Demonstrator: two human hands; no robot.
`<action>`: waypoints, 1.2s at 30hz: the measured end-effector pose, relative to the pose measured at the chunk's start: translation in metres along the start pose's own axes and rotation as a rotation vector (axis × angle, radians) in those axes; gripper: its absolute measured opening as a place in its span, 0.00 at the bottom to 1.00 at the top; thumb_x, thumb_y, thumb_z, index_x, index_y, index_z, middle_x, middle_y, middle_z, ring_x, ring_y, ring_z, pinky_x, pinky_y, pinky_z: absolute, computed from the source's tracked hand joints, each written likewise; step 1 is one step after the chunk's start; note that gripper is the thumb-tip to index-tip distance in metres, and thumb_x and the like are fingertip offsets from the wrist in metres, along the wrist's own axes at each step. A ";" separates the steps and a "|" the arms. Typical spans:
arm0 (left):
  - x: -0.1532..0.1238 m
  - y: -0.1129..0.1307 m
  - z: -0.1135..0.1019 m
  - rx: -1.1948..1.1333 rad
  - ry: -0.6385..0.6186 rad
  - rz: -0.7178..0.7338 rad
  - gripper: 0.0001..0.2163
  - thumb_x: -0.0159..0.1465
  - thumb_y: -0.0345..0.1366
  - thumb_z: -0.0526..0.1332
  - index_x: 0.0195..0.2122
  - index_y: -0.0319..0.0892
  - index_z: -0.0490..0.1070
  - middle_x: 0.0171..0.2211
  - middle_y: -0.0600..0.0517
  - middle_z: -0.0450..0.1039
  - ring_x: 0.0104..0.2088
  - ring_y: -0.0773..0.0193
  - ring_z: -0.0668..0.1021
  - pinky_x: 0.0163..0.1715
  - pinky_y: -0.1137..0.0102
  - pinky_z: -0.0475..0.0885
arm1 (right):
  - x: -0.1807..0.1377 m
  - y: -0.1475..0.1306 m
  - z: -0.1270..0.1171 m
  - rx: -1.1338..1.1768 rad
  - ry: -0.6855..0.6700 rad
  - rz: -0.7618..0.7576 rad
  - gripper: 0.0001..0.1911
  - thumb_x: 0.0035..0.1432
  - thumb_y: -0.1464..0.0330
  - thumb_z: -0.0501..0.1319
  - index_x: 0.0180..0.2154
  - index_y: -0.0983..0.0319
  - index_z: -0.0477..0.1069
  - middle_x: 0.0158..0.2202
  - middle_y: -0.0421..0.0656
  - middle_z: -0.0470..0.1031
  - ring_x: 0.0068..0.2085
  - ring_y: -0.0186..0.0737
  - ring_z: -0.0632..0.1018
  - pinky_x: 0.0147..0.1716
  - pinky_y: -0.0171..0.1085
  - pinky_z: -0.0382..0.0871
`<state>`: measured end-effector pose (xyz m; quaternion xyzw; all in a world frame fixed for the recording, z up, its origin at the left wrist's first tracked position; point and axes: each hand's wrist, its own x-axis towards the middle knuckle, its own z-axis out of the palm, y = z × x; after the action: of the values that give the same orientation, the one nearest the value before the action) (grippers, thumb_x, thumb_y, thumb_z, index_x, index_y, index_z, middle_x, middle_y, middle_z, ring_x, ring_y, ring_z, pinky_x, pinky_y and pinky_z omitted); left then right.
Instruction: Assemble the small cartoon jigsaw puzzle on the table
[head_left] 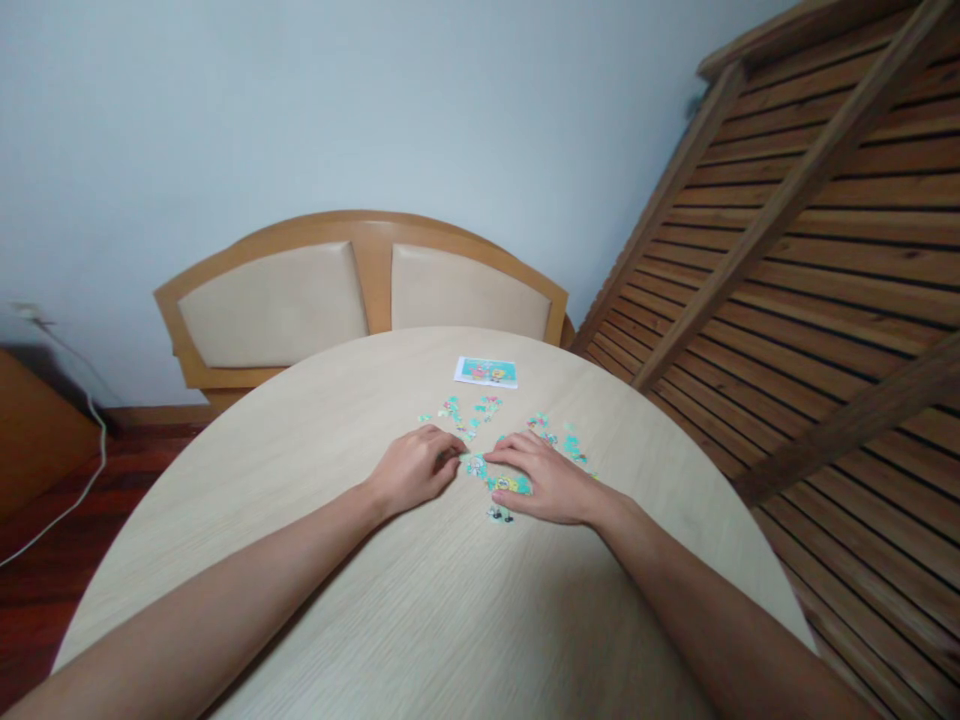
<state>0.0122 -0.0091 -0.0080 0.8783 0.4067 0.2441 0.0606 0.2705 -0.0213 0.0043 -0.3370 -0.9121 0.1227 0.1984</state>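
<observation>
My left hand (418, 466) rests on the table at the left edge of a small joined patch of jigsaw puzzle (475, 466). Its fingers are curled with the thumb drawn close to them; whatever lies between them is hidden. My right hand (551, 480) lies over the right side of the patch, thumb and forefinger stretched apart and touching it. Between them shows a yellow cartoon figure (505, 484) on turquoise. A lower puzzle part (501, 515) with dark shoe shapes sticks out below my right thumb. The right palm covers some of the puzzle.
Loose puzzle pieces (454, 408) lie beyond my hands, with more pieces (574, 445) to the right. A picture card (487, 372) lies farther back on the round table (360, 620). Behind stands a padded bench back (277, 305); wooden slats (810, 250) lean at the right.
</observation>
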 end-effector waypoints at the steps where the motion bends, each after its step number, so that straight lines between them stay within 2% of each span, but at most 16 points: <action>1: 0.000 -0.002 0.001 -0.006 -0.004 0.008 0.09 0.65 0.32 0.60 0.45 0.45 0.76 0.40 0.50 0.79 0.43 0.58 0.79 0.44 0.65 0.74 | 0.000 -0.001 0.000 0.001 -0.005 -0.009 0.25 0.60 0.54 0.65 0.55 0.59 0.73 0.50 0.49 0.74 0.52 0.49 0.72 0.56 0.48 0.65; 5: 0.002 -0.007 0.003 -0.031 -0.016 0.130 0.08 0.69 0.34 0.58 0.42 0.46 0.78 0.41 0.51 0.80 0.45 0.59 0.78 0.49 0.64 0.72 | 0.000 -0.002 -0.001 0.006 -0.023 -0.031 0.24 0.61 0.55 0.64 0.56 0.56 0.74 0.52 0.47 0.74 0.54 0.48 0.71 0.58 0.49 0.63; 8: 0.003 -0.009 0.005 -0.043 -0.002 0.160 0.07 0.69 0.34 0.59 0.41 0.46 0.78 0.43 0.52 0.80 0.46 0.59 0.77 0.50 0.64 0.72 | 0.000 -0.002 -0.003 0.002 -0.033 -0.033 0.24 0.61 0.55 0.64 0.56 0.56 0.74 0.53 0.48 0.74 0.55 0.49 0.71 0.59 0.50 0.61; 16: 0.008 -0.007 0.007 -0.100 -0.007 0.000 0.05 0.66 0.32 0.63 0.42 0.45 0.76 0.38 0.51 0.79 0.43 0.58 0.77 0.45 0.64 0.72 | 0.001 -0.002 -0.003 -0.006 -0.037 -0.051 0.23 0.62 0.56 0.64 0.56 0.58 0.75 0.54 0.48 0.75 0.54 0.49 0.71 0.58 0.50 0.63; 21: 0.010 -0.009 0.012 -0.162 0.032 -0.042 0.08 0.63 0.31 0.63 0.44 0.43 0.75 0.38 0.51 0.78 0.41 0.58 0.77 0.45 0.63 0.72 | 0.000 -0.001 -0.003 -0.012 -0.039 -0.046 0.23 0.61 0.56 0.64 0.55 0.58 0.74 0.54 0.48 0.75 0.54 0.49 0.71 0.58 0.50 0.63; 25: 0.009 -0.011 0.012 -0.094 0.067 -0.057 0.08 0.61 0.30 0.63 0.42 0.43 0.75 0.35 0.50 0.77 0.39 0.57 0.76 0.44 0.62 0.71 | 0.000 0.000 -0.001 -0.003 -0.021 -0.038 0.24 0.61 0.55 0.64 0.55 0.60 0.73 0.54 0.49 0.75 0.55 0.49 0.71 0.58 0.48 0.63; 29: 0.007 -0.005 0.007 -0.026 0.078 -0.011 0.07 0.62 0.30 0.60 0.39 0.43 0.76 0.38 0.48 0.76 0.42 0.56 0.75 0.46 0.61 0.70 | 0.004 0.003 0.005 -0.007 0.039 0.038 0.27 0.62 0.55 0.63 0.58 0.60 0.69 0.54 0.50 0.74 0.56 0.50 0.71 0.59 0.50 0.63; 32: 0.006 0.000 0.002 -0.041 0.063 0.094 0.08 0.64 0.31 0.59 0.41 0.42 0.76 0.42 0.47 0.76 0.45 0.55 0.75 0.49 0.60 0.69 | 0.008 0.008 0.010 -0.030 0.067 0.104 0.31 0.63 0.54 0.62 0.62 0.60 0.64 0.58 0.52 0.72 0.59 0.52 0.69 0.60 0.53 0.61; 36: 0.004 0.004 -0.002 -0.068 -0.022 0.246 0.10 0.66 0.33 0.59 0.46 0.44 0.76 0.45 0.48 0.76 0.48 0.56 0.75 0.52 0.61 0.68 | 0.013 0.014 0.014 -0.070 0.047 0.161 0.35 0.66 0.51 0.56 0.67 0.62 0.58 0.64 0.53 0.65 0.63 0.52 0.65 0.63 0.53 0.57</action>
<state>0.0159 -0.0087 -0.0038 0.9215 0.2868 0.2539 0.0644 0.2633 -0.0039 -0.0096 -0.4189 -0.8809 0.0982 0.1973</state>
